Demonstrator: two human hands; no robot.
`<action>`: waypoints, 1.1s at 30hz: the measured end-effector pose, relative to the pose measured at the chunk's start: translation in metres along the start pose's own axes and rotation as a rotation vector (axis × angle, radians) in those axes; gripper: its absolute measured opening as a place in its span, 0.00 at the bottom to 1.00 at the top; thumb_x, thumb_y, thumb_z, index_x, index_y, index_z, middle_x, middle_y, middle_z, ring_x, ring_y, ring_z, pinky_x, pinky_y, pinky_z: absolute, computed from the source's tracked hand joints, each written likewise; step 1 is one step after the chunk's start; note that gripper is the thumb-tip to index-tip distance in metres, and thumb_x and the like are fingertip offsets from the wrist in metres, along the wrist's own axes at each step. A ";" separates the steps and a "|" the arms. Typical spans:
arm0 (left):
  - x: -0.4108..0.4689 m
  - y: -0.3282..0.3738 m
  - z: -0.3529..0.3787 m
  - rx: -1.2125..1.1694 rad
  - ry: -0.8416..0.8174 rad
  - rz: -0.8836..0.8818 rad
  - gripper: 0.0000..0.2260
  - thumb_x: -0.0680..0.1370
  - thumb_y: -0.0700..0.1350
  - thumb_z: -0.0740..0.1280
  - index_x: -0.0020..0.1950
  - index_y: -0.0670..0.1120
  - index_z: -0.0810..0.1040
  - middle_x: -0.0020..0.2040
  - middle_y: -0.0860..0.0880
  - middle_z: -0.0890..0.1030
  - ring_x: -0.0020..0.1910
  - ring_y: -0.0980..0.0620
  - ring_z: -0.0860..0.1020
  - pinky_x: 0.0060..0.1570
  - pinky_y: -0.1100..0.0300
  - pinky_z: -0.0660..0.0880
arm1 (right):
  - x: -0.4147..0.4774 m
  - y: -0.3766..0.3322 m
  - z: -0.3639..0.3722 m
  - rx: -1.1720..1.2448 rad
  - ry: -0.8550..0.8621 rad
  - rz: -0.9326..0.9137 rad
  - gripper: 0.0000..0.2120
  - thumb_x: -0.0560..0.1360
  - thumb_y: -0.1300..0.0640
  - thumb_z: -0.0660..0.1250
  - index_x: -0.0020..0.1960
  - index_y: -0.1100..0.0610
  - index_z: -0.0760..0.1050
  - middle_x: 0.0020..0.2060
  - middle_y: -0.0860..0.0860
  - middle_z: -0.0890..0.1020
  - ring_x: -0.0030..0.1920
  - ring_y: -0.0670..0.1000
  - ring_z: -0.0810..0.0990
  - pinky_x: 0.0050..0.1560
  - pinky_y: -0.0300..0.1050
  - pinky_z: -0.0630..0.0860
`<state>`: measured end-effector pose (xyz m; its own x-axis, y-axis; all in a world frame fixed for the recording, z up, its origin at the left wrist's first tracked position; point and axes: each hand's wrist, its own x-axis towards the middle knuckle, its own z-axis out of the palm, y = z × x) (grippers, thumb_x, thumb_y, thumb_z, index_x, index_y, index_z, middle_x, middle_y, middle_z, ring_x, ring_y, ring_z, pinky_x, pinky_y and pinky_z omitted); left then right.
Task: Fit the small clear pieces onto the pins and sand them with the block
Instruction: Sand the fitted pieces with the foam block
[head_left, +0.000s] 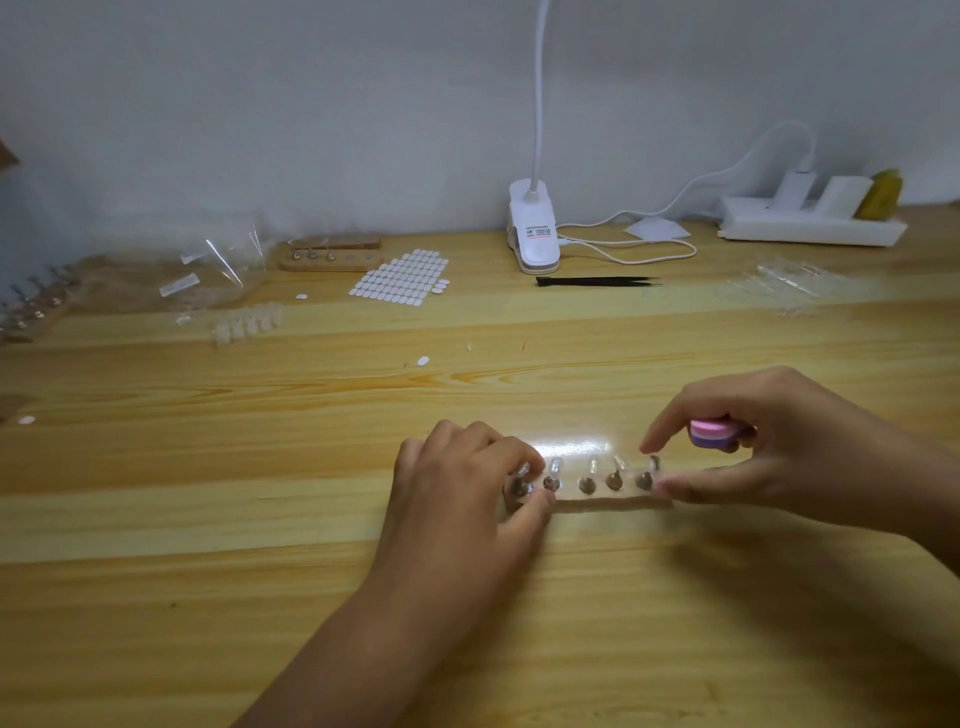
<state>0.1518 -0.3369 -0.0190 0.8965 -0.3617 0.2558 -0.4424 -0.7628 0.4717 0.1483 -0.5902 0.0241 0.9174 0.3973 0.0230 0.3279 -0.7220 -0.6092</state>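
Observation:
A small wooden holder (608, 503) lies on the table in front of me, with several metal pins (587, 483) standing in it. Small clear pieces (556, 466) sit on the pins. My left hand (462, 483) grips the holder's left end, thumb at the front and fingers behind the leftmost pin. My right hand (779, 447) holds a pink and purple sanding block (710, 432) in its curled fingers, while its thumb and forefinger touch the holder's right end.
At the back stand a white clip lamp (534, 228), a power strip (810, 218), black tweezers (597, 281), a sheet of white adhesive tabs (400, 278), a second wooden holder (330, 255), plastic bags (208, 270) and loose clear pieces (247, 325).

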 end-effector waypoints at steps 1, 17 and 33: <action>0.000 0.000 0.000 0.001 0.002 0.000 0.07 0.77 0.56 0.67 0.52 0.58 0.79 0.48 0.60 0.77 0.51 0.59 0.69 0.54 0.61 0.59 | 0.000 0.000 -0.001 0.007 0.005 0.004 0.16 0.63 0.34 0.71 0.46 0.40 0.83 0.40 0.41 0.84 0.43 0.48 0.81 0.40 0.40 0.76; 0.000 -0.001 0.001 0.004 0.049 0.054 0.13 0.75 0.56 0.68 0.59 0.59 0.77 0.54 0.62 0.75 0.56 0.59 0.69 0.57 0.62 0.59 | 0.001 0.002 -0.001 0.098 0.148 -0.006 0.14 0.65 0.35 0.72 0.41 0.44 0.84 0.31 0.54 0.81 0.28 0.51 0.72 0.30 0.45 0.66; -0.003 0.016 -0.011 -0.375 0.304 0.459 0.12 0.69 0.42 0.79 0.50 0.46 0.86 0.47 0.51 0.81 0.47 0.53 0.79 0.45 0.60 0.74 | 0.001 -0.021 0.022 0.545 -0.022 -0.198 0.14 0.71 0.41 0.74 0.50 0.48 0.85 0.31 0.56 0.75 0.31 0.48 0.70 0.35 0.34 0.68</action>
<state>0.1420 -0.3419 -0.0026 0.5928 -0.3965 0.7010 -0.8052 -0.3098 0.5057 0.1374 -0.5615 0.0194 0.8434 0.5114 0.1650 0.3242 -0.2394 -0.9152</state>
